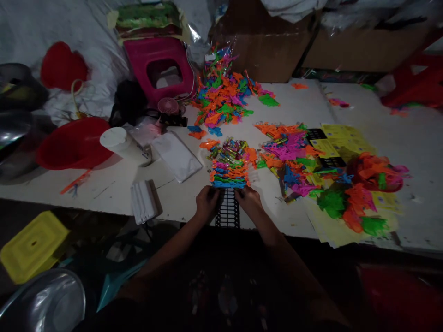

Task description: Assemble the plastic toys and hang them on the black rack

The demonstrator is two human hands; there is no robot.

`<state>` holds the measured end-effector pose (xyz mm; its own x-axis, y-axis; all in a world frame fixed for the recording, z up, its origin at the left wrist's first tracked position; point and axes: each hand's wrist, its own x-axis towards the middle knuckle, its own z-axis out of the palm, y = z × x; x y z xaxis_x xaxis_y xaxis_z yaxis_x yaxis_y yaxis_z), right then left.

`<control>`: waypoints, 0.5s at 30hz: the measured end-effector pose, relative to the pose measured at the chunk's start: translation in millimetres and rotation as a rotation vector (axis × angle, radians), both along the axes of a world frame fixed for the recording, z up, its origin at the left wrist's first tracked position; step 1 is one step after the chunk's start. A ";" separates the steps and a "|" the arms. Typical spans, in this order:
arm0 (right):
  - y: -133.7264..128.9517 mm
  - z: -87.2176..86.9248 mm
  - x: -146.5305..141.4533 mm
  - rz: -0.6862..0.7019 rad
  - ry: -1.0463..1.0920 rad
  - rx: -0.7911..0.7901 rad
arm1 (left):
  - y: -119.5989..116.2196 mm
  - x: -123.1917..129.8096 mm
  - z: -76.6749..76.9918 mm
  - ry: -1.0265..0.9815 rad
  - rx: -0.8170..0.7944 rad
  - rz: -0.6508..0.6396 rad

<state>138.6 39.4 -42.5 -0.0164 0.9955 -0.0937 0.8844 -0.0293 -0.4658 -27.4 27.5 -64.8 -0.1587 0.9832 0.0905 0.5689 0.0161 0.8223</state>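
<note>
A black slotted rack (227,210) lies at the table's front edge, directly before me. Its far part carries a row of coloured plastic pieces (229,174), with blue ones nearest me and orange, green and pink behind. My left hand (206,203) has its fingers curled at the near left end of the row; my right hand (248,201) mirrors it on the right. Both pinch around the ends of the nearest blue piece, though the fingertips are dark and small. Just beyond the row sits a heap of small wrapped sticks (231,150).
Mixed plastic pieces (224,99) are piled at the back, with more (290,147) to the right, beside yellow cards (346,140). On the left are a white bottle (126,146), a white box (142,201), a red basin (74,145) and a pink stool (133,55).
</note>
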 end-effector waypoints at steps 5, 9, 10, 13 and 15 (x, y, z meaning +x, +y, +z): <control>-2.0 -6.9 -3.7 -0.032 -0.022 0.041 | 2.8 0.1 1.1 -0.010 0.021 0.017; -1.7 -6.6 -1.9 -0.040 0.015 0.017 | 4.5 -2.5 2.4 -0.130 -0.031 0.006; -1.7 -6.3 -1.7 -0.040 0.018 0.009 | 4.3 -2.9 3.1 -0.154 -0.036 0.003; -2.5 -5.6 -2.2 -0.060 0.010 -0.009 | 3.3 -2.6 6.0 -0.190 -0.034 0.013; -2.9 -5.8 -2.8 -0.071 -0.002 -0.025 | 2.5 -1.5 7.9 -0.200 -0.031 0.022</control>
